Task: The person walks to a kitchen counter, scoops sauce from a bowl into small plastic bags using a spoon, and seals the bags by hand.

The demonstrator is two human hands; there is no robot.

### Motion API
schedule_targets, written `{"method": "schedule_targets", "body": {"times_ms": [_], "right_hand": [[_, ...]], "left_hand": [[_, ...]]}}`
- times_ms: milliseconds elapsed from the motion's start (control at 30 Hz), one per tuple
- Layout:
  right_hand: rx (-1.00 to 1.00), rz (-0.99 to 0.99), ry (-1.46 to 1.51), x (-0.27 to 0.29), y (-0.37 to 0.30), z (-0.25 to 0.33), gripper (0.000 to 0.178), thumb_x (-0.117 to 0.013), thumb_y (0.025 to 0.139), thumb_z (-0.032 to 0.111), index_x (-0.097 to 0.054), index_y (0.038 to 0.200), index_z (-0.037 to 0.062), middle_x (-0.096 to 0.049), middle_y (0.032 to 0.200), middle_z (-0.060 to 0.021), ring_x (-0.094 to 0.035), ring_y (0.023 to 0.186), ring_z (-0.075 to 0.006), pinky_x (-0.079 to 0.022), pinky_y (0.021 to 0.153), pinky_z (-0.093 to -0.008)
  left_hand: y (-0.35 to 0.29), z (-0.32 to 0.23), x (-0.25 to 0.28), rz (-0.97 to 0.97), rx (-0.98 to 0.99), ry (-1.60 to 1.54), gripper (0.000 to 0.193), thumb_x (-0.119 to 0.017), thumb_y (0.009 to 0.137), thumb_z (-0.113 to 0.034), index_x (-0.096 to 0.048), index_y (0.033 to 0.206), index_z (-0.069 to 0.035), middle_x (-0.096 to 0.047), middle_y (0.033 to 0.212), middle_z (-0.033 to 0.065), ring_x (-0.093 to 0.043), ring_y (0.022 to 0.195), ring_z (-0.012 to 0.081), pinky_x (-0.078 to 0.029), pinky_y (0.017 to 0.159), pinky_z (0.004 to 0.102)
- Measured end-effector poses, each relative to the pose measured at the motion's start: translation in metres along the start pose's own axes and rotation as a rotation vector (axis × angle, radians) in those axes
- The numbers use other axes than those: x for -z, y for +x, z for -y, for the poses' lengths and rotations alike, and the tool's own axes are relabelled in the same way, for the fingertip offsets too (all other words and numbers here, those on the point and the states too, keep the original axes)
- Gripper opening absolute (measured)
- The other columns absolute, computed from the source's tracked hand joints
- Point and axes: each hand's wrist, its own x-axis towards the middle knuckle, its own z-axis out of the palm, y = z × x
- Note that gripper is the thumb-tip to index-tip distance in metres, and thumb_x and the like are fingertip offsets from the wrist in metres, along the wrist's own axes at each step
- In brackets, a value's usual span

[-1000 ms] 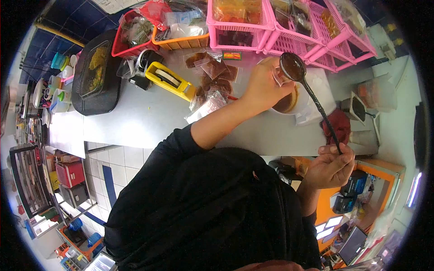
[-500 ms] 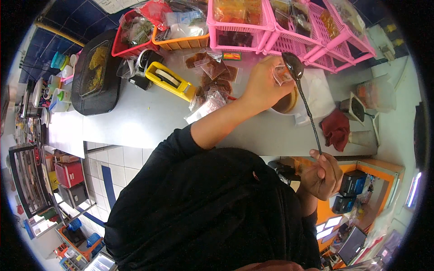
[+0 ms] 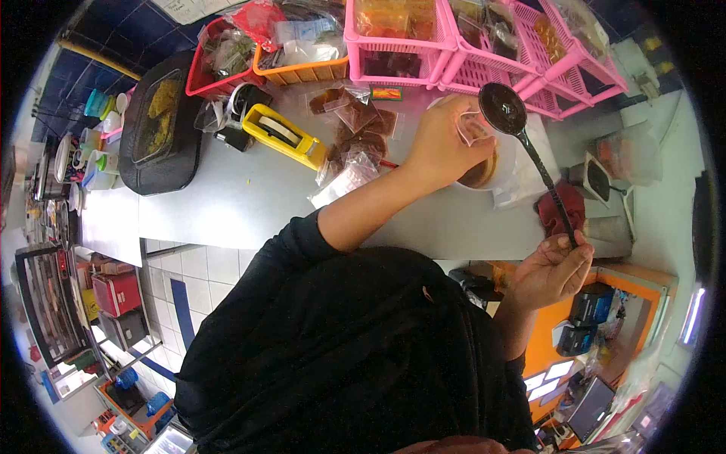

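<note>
The black ladle [image 3: 502, 108] is up over the bench [image 3: 227, 223], with its round end just beside the left grip [image 3: 467, 136]. The right grip [image 3: 558, 261] pinches the far end of its handle. The left grip is closed on a little clear bag [image 3: 473, 130], over a white tub [image 3: 505, 168]. Pink baskets [image 3: 484, 76] stand close behind. I see bare bench off to the left, and its front edge near the right grip.

Here's the black ladle [image 3: 502, 110] — raised, slanting, its round bowl dark and wet — near a small clear bag [image 3: 475, 130] over a white tub [image 3: 506, 164] of brown sauce [image 3: 479, 176].
</note>
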Motion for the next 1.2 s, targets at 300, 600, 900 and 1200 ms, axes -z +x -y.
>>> {"method": "schedule_targets", "body": {"times_ms": [300, 600, 900, 1200], "right_hand": [[-0.293, -0.108, 0.262, 0.014, 0.006, -0.014, 0.03, -0.051, 0.1, 0.024, -0.061, 0.102, -0.0037, -0.061, 0.081, -0.0068, -0.055, 0.072, -0.0076, -0.043, 0.06, -0.0177], [-0.26, -0.054, -0.246, 0.021, 0.0, -0.037, 0.024, -0.059, 0.094, 0.017, -0.061, 0.107, -0.0032, -0.062, 0.087, -0.0083, -0.057, 0.074, -0.0109, -0.046, 0.065, -0.0203], [0.303, 0.576, -0.75, -0.036, -0.016, -0.027, 0.033, -0.074, 0.079, 0.009, -0.061, 0.109, 0.0007, -0.059, 0.094, -0.011, -0.056, 0.068, -0.0135, -0.048, 0.064, -0.0271], [-0.735, 0.836, 0.072, -0.048, -0.064, -0.049, 0.008, -0.057, 0.092, 0.003, -0.053, 0.098, 0.0012, -0.058, 0.09, -0.0065, -0.057, 0.066, -0.0109, -0.046, 0.053, -0.0226]], "left_hand": [[-0.002, -0.021, 0.005, 0.132, 0.096, 0.191, 0.032, -0.069, 0.079, 0.003, -0.059, 0.109, -0.001, -0.064, 0.103, 0.0057, -0.06, 0.093, 0.0103, -0.049, 0.084, 0.0259], [-0.015, -0.032, 0.044, -0.067, 0.185, -0.09, 0.031, -0.058, 0.085, -0.001, -0.058, 0.116, 0.0, -0.061, 0.115, 0.0083, -0.055, 0.111, 0.0183, -0.047, 0.091, 0.0317], [-0.065, -0.058, 0.074, 0.154, 0.508, -0.444, 0.046, -0.059, 0.09, -0.005, -0.047, 0.135, -0.003, -0.063, 0.114, 0.0076, -0.06, 0.1, 0.0147, -0.046, 0.091, 0.0281], [-0.126, -0.034, 0.094, 0.075, 0.58, -0.385, 0.031, -0.068, 0.088, -0.008, -0.059, 0.115, 0.003, -0.069, 0.1, 0.0082, -0.064, 0.089, 0.0105, -0.052, 0.082, 0.0257]]}}
